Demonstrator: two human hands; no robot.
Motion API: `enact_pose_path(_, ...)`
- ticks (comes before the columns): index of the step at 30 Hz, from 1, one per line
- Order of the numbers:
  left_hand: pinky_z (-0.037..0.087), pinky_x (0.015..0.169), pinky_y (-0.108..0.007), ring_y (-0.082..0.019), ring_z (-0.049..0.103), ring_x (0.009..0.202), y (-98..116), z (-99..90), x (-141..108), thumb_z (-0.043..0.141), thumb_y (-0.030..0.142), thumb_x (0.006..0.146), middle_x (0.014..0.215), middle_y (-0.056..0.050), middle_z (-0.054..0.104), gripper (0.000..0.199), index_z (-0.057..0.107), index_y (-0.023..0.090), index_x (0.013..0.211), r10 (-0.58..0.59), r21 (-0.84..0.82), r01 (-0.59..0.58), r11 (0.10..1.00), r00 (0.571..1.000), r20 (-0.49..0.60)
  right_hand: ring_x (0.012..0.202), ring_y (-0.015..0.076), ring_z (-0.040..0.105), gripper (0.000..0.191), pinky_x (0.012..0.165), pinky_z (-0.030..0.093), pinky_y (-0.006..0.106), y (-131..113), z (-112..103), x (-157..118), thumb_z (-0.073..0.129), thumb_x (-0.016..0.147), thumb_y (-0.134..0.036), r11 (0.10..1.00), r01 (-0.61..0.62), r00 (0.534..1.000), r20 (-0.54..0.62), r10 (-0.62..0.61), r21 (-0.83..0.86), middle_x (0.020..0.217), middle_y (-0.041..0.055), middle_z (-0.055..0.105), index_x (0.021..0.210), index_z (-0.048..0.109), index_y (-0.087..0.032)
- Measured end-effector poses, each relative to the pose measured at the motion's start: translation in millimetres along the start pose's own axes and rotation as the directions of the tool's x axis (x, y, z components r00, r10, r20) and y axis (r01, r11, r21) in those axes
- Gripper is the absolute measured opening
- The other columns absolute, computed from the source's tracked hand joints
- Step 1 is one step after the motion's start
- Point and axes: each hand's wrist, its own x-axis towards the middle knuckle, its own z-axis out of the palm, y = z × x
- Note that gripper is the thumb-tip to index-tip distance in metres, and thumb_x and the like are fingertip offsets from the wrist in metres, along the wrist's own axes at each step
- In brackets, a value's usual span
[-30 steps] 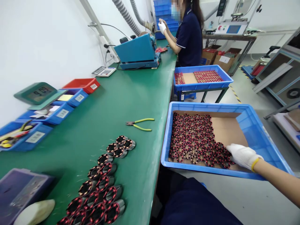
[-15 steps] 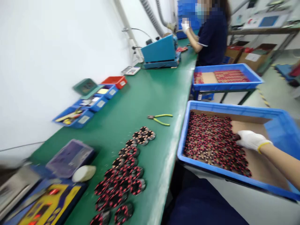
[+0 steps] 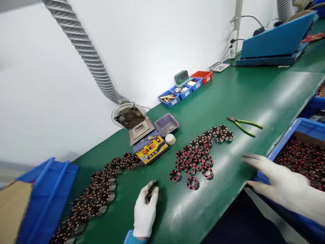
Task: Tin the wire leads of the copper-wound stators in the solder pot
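My left hand (image 3: pixel 146 211), in a white glove with dark fingertips, rests low over the green bench. Its fingers are curled in toward the thumb; whatever lies between them is too dark to make out. To its right stands a loose group of wound stator cores (image 3: pixel 189 168), some with red tops, others copper. A curved band of copper-topped stator cores (image 3: pixel 98 191) lies to its left. My right hand (image 3: pixel 276 179), gloved and blurred, hovers at the bench's front edge beside the blue bin. Its thumb and fingers are apart, with nothing visible between them.
The blue bin (image 3: pixel 294 130) at the right holds many red-topped stator cores. Green-handled pliers (image 3: pixel 245 124) lie on the bench (image 3: pixel 236 91). A yellow-and-blue device (image 3: pixel 152 149) with lit digits, a purple box (image 3: pixel 166 124) and small parts trays (image 3: pixel 169 99) stand toward the wall.
My view has swung left, so the co-worker is out of sight and my left hand shows. My right hand has come out of the blue bin to the bench edge.
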Motion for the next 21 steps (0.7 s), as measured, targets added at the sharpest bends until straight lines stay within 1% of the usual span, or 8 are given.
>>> enact_pose_path(1, 0.045, 0.113, -0.053, -0.034, 0.064, 0.123, -0.5, -0.7, -0.4, 0.073, 0.053, 0.076, 0.126, -0.015, 0.07, 0.054, 0.068, 0.017, 0.115, 0.009, -0.012, -0.009, 1.0, 1.0, 0.006, 0.131, 0.0348, 0.057, 0.065, 0.102, 0.053, 0.043, -24.8, 4.7, 16.7, 0.061, 0.085, -0.05, 0.994, 0.111, 0.993, 0.025, -0.112, 0.016, 0.159, 0.0044, 0.042, 0.148, 0.05, -0.036)
enact_pose_path(3, 0.046, 0.112, -0.053, -0.035, 0.064, 0.122, -1.0, -3.0, -1.3, 0.074, 0.054, 0.075, 0.125, -0.015, 0.071, 0.053, 0.069, 0.017, 0.114, 0.016, -0.041, -0.015, 0.999, 1.0, 0.02, 0.134, 0.0311, 0.055, 0.063, 0.108, 0.048, 0.042, -68.7, 9.7, 50.2, 0.059, 0.086, -0.043, 0.973, 0.232, 0.972, -0.045, -0.231, 0.01, 0.164, 0.0049, 0.033, 0.147, 0.05, -0.03)
enact_pose_path(5, 0.049, 0.109, -0.052, -0.035, 0.065, 0.12, -1.4, -5.5, -2.0, 0.076, 0.054, 0.074, 0.124, -0.016, 0.071, 0.054, 0.07, 0.017, 0.113, 0.012, -0.069, -0.009, 0.998, 0.999, 0.038, 0.14, 0.0308, 0.049, 0.063, 0.112, 0.044, 0.042, -99.3, 9.1, 78.4, 0.061, 0.083, -0.037, 0.95, 0.312, 0.948, -0.053, -0.313, -0.025, 0.165, 0.009, 0.03, 0.144, 0.053, -0.023)
enact_pose_path(6, 0.05, 0.108, -0.052, -0.035, 0.066, 0.119, -1.8, -6.7, -2.1, 0.076, 0.054, 0.074, 0.123, -0.016, 0.072, 0.054, 0.07, 0.017, 0.113, 0.01, -0.079, -0.006, 0.997, 0.999, 0.052, 0.141, 0.0314, 0.048, 0.061, 0.112, 0.044, 0.042, -109.2, 7.1, 89.2, 0.062, 0.081, -0.035, 0.941, 0.336, 0.941, -0.023, -0.337, -0.045, 0.164, 0.0108, 0.032, 0.141, 0.056, -0.02)
enact_pose_path(10, 0.052, 0.106, -0.049, -0.034, 0.067, 0.117, -4.5, -10.8, -1.6, 0.074, 0.052, 0.075, 0.124, -0.016, 0.072, 0.053, 0.07, 0.017, 0.114, 0.03, -0.099, -0.018, 0.995, 0.992, 0.122, 0.128, 0.0346, 0.058, 0.054, 0.098, 0.052, 0.043, -123.7, -5.2, 108.1, 0.065, 0.074, -0.035, 0.927, 0.348, 0.93, 0.173, -0.324, -0.138, 0.157, 0.0114, 0.041, 0.126, 0.066, -0.021)
enact_pose_path(12, 0.052, 0.106, -0.047, -0.033, 0.067, 0.117, -6.1, -12.3, -1.3, 0.074, 0.051, 0.076, 0.124, -0.015, 0.072, 0.051, 0.07, 0.017, 0.115, 0.046, -0.097, -0.032, 0.995, 0.989, 0.142, 0.122, 0.0351, 0.061, 0.057, 0.091, 0.054, 0.042, -126.0, -10.4, 108.2, 0.067, 0.07, -0.036, 0.924, 0.333, 0.932, 0.217, -0.291, -0.187, 0.157, 0.0103, 0.042, 0.125, 0.066, -0.023)
enact_pose_path(17, 0.052, 0.106, -0.047, -0.031, 0.07, 0.111, -6.7, -13.5, -1.1, 0.072, 0.049, 0.078, 0.122, -0.015, 0.073, 0.048, 0.072, 0.017, 0.113, 0.071, -0.057, -0.062, 0.996, 0.985, 0.16, 0.12, 0.0342, 0.062, 0.05, 0.086, 0.053, 0.039, -137.5, -13.3, 105.8, 0.068, 0.07, -0.043, 0.917, 0.305, 0.945, 0.198, -0.259, -0.257, 0.154, 0.0111, 0.046, 0.116, 0.068, -0.02)
enact_pose_path(21, 0.052, 0.106, -0.046, -0.031, 0.07, 0.11, -3.3, -13.2, -2.0, 0.073, 0.048, 0.076, 0.12, -0.014, 0.074, 0.047, 0.072, 0.018, 0.113, 0.069, -0.059, -0.061, 0.996, 0.987, 0.145, 0.115, 0.0338, 0.065, 0.042, 0.08, 0.054, 0.04, -144.6, -12.7, 104.8, 0.068, 0.072, -0.051, 0.948, 0.206, 0.968, 0.192, -0.161, -0.244, 0.157, 0.0057, 0.045, 0.102, 0.069, -0.021)
